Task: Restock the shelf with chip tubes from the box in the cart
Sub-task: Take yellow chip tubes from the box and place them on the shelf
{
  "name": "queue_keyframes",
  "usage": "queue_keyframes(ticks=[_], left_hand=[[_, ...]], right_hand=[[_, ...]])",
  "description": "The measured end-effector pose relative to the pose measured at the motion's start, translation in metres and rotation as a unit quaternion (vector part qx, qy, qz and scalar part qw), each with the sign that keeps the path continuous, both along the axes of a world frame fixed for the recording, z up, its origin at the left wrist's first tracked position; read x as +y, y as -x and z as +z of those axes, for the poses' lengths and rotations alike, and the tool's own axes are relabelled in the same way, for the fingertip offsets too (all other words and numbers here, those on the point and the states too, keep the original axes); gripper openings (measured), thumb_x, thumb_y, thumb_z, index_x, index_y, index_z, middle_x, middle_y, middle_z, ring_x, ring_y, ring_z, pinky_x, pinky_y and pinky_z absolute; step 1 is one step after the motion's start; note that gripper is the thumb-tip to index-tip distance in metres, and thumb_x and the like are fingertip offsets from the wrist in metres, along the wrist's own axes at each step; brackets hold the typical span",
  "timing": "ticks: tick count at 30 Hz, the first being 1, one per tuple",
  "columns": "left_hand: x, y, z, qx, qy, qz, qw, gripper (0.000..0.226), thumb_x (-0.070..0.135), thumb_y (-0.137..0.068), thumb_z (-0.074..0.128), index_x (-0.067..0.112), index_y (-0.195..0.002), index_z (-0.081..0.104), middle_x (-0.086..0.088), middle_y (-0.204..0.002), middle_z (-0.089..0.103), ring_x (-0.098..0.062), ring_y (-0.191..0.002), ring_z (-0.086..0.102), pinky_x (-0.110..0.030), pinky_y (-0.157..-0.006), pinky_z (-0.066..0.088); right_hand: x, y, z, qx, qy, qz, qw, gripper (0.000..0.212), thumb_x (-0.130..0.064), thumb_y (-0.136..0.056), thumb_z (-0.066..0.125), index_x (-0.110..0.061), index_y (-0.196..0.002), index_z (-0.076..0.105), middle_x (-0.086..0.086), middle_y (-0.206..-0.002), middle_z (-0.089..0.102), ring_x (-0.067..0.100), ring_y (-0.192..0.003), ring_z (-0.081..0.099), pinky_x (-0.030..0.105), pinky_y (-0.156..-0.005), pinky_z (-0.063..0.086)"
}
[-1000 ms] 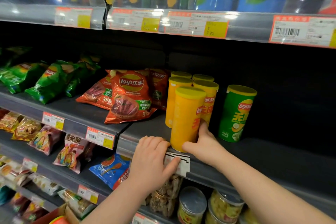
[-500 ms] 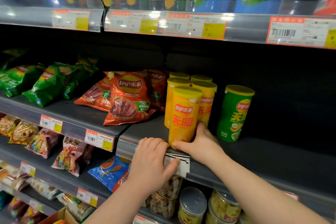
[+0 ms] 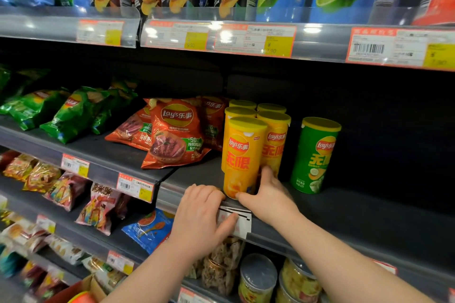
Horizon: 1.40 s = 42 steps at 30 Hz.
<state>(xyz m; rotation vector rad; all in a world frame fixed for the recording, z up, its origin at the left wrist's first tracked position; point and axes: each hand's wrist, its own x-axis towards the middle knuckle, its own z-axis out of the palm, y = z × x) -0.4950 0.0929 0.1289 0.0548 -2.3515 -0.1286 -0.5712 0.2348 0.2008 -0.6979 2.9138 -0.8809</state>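
Green chip bags and red chip bags are lying toward the left of the shelf. The left hand is gripping the shelf's front lip, its fingers curling over the edge and its thumb pressing on a white price label. Just right of it, the front yellow chip tube is standing upright at the shelf edge, before four more yellow tubes. The right hand is holding its base, thumb in front, fingers wrapping behind. A green tube is standing apart, farther right.
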Motion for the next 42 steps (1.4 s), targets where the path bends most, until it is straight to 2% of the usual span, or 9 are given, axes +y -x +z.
queue_keyframes(ticks=[7, 10, 14, 17, 23, 25, 29, 36, 42], left_hand=[[0.011, -0.009, 0.015, -0.079, 0.033, 0.067, 0.994, 0.041, 0.053, -0.077, 0.045, 0.019, -0.087, 0.065, 0.003, -0.09, 0.063, -0.023, -0.089, 0.062, -0.043, -0.086, 0.051], [0.018, -0.018, 0.011, -0.091, 0.018, 0.091, 0.992, 0.051, 0.051, -0.077, 0.045, 0.013, -0.104, 0.066, -0.006, -0.107, 0.065, -0.032, -0.106, 0.061, -0.043, -0.089, 0.051], [0.031, -0.033, -0.003, -0.106, -0.002, 0.113, 0.988, 0.062, 0.049, -0.077, 0.046, 0.013, -0.127, 0.053, -0.015, -0.128, 0.056, -0.038, -0.121, 0.053, -0.048, -0.094, 0.048], [0.042, -0.045, -0.014, -0.084, -0.026, 0.084, 0.993, 0.054, 0.044, -0.075, 0.05, 0.016, -0.121, 0.049, -0.017, -0.126, 0.056, -0.039, -0.115, 0.054, -0.049, -0.094, 0.048], [0.062, -0.078, -0.046, -0.142, -0.054, 0.099, 0.983, 0.052, 0.046, -0.061, 0.05, 0.02, -0.105, 0.058, -0.001, -0.103, 0.063, -0.02, -0.088, 0.064, -0.028, -0.071, 0.056], [0.068, -0.09, -0.06, -0.182, -0.056, 0.128, 0.973, 0.05, 0.049, -0.061, 0.048, 0.021, -0.101, 0.059, 0.001, -0.097, 0.065, -0.018, -0.08, 0.066, -0.026, -0.063, 0.056], [0.074, -0.116, -0.086, -0.26, -0.071, 0.187, 0.945, 0.049, 0.052, -0.059, 0.046, 0.021, -0.091, 0.066, 0.003, -0.085, 0.064, -0.018, -0.069, 0.065, -0.028, -0.054, 0.055], [0.079, -0.168, -0.111, -0.357, -0.088, 0.236, 0.899, 0.041, 0.054, -0.06, 0.043, 0.025, -0.077, 0.066, 0.005, -0.073, 0.061, -0.017, -0.06, 0.063, -0.025, -0.047, 0.052], [0.065, -0.216, -0.113, -0.432, -0.128, 0.269, 0.851, 0.046, 0.044, -0.084, 0.046, 0.018, -0.122, 0.049, -0.005, -0.118, 0.051, -0.026, -0.111, 0.049, -0.034, -0.09, 0.041]], right_hand=[[0.009, 0.002, -0.002, 0.013, 0.011, 0.043, 0.999, 0.064, -0.046, -0.082, 0.063, -0.019, -0.13, 0.03, 0.006, -0.134, 0.046, 0.027, -0.119, 0.049, 0.036, -0.094, 0.043], [0.021, -0.006, -0.003, 0.038, 0.041, 0.067, 0.996, 0.062, -0.041, -0.084, 0.063, -0.023, -0.133, 0.03, 0.002, -0.137, 0.041, 0.025, -0.122, 0.048, 0.038, -0.096, 0.045], [0.036, -0.029, -0.015, 0.241, 0.036, 0.144, 0.959, 0.032, -0.036, -0.084, 0.053, -0.024, -0.114, 0.05, -0.004, -0.115, 0.052, 0.021, -0.103, 0.056, 0.038, -0.083, 0.048], [0.041, -0.046, -0.035, 0.29, 0.044, 0.264, 0.919, 0.022, -0.035, -0.071, 0.048, -0.024, -0.088, 0.056, -0.006, -0.088, 0.057, 0.018, -0.078, 0.058, 0.032, -0.063, 0.049], [0.045, -0.058, -0.084, 0.224, -0.081, 0.358, 0.903, 0.023, -0.04, -0.065, 0.043, -0.027, -0.078, 0.058, -0.01, -0.074, 0.055, 0.014, -0.064, 0.058, 0.029, -0.049, 0.048], [0.046, -0.061, -0.097, 0.211, -0.117, 0.366, 0.899, 0.027, -0.043, -0.068, 0.042, -0.027, -0.081, 0.059, -0.009, -0.077, 0.056, 0.017, -0.069, 0.061, 0.032, -0.053, 0.05], [0.045, -0.07, -0.116, 0.149, -0.202, 0.419, 0.872, 0.04, -0.039, -0.089, 0.045, -0.023, -0.125, 0.046, 0.0, -0.122, 0.049, 0.026, -0.116, 0.046, 0.04, -0.094, 0.038], [0.035, -0.096, -0.143, 0.1, -0.28, 0.443, 0.846, 0.041, -0.04, -0.092, 0.045, -0.023, -0.129, 0.042, 0.002, -0.132, 0.046, 0.027, -0.124, 0.041, 0.041, -0.102, 0.033], [0.01, -0.135, -0.15, 0.079, -0.302, 0.452, 0.836, 0.038, -0.04, -0.091, 0.046, -0.022, -0.124, 0.046, 0.002, -0.127, 0.049, 0.027, -0.122, 0.043, 0.041, -0.099, 0.036]])
